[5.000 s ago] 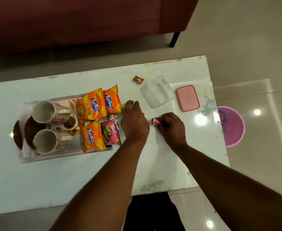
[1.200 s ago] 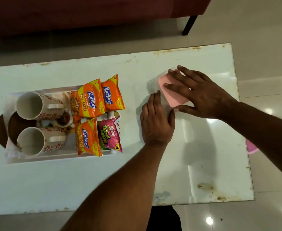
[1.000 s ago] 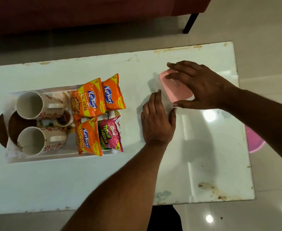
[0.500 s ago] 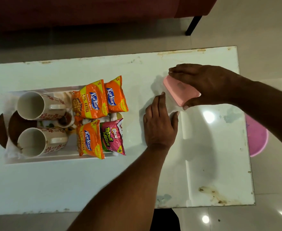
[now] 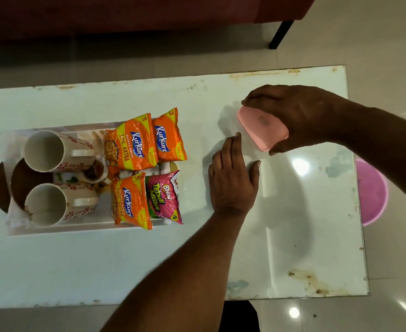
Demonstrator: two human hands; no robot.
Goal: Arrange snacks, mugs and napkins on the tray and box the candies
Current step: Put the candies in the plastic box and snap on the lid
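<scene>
My right hand (image 5: pixel 300 116) grips the candy box by its pink lid (image 5: pixel 259 127), fingers over the far edge and thumb on the near edge; the box is tilted and the clear base under it is mostly hidden. Flat on the table just left of the box lies my left hand (image 5: pixel 232 180), fingers together, holding nothing. The white tray (image 5: pixel 60 227) at the left carries two flowered mugs (image 5: pixel 53 152) (image 5: pixel 55 204) lying on their sides, white napkins (image 5: pixel 14 221), three orange Kurkure packets (image 5: pixel 131 142) and a pink Bingo packet (image 5: pixel 163 197).
A white table (image 5: pixel 101 264) with worn, stained edges holds everything. A small cup with brown contents (image 5: pixel 94 170) sits between the mugs. A red sofa (image 5: pixel 149 13) with a black leg stands beyond the table. A pink round tub (image 5: pixel 373 190) stands on the floor at the right.
My right hand has closed around the pink-lidded box and tipped it up off the table. My left hand has stayed flat beside it.
</scene>
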